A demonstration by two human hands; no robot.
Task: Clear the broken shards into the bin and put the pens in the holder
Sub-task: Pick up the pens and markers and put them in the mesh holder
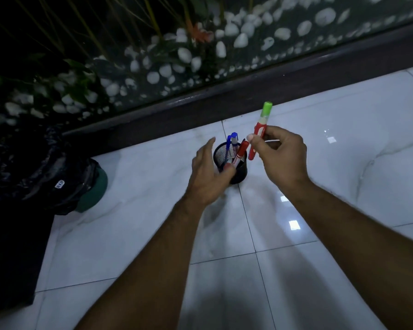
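A black mesh pen holder stands on the white tiled floor. A blue pen and a red marker stick up out of it. My right hand grips a red pen with a green cap, held upright just right of the holder and above its rim. My left hand is against the holder's left side, fingers spread and curled around it, the thumb near the rim. I see no shards on the floor.
A bin lined with a black plastic bag stands at the left, with a green lid beside it. A dark ledge and a glass wall with white pebbles and plants run behind the holder.
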